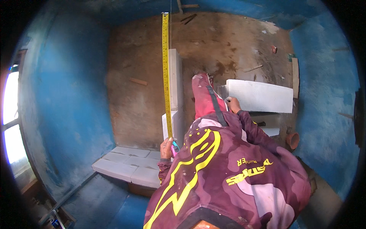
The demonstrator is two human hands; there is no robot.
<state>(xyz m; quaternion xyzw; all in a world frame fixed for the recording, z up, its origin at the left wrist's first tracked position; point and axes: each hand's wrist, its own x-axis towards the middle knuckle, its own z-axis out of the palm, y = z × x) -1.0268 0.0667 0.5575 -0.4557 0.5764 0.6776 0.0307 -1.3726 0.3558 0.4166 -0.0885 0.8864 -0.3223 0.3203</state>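
Observation:
My left hand (166, 148) is closed around a tape measure (175, 149) with a pink and teal case. Its yellow blade (165, 72) runs straight out ahead of me, over a low row of white blocks (175, 82). The metal tip hangs past the row's far end, beside a thin taut string (170, 32). My right hand (233, 104) is by my knee, at the left end of a large white block (261, 95). Its fingers are curled; what they hold, if anything, is hidden.
White blocks topped with grey smears (126, 164) form a low wall at the near left. A clay pot (292, 140) lies at the right, near the blue wall (324, 103). Wood scraps (138, 81) and a reddish piece (274, 49) are scattered over the brown floor (133, 110).

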